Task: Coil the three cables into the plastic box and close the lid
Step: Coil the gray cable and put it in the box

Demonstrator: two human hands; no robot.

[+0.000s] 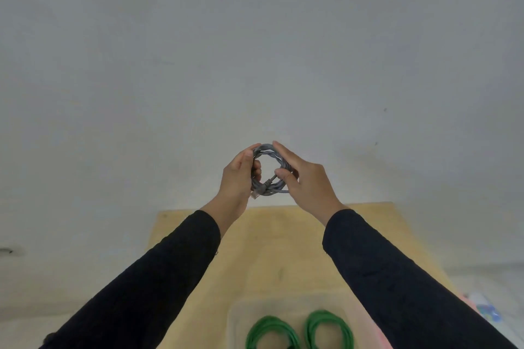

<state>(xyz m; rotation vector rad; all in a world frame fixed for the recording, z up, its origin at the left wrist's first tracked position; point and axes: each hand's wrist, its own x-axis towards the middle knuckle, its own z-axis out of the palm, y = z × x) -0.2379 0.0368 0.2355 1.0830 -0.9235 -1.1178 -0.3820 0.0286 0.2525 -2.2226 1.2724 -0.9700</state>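
A grey cable (272, 189), wound into a small coil with a clear plug at its lower left, is held up in front of the wall. My left hand (237, 178) grips the coil's left side and my right hand (306, 183) pinches its right side. Below, at the bottom edge of the view, a clear plastic box (236, 317) sits on the table. Inside it lie two coiled green cables, one on the left (270, 327) and one on the right (329, 326). No lid is visible.
A light wooden table (283, 249) stands against a plain grey-white wall (255, 51). Something pink and a patterned item (486, 312) lie at the table's right edge. Both black sleeves cross the table's sides.
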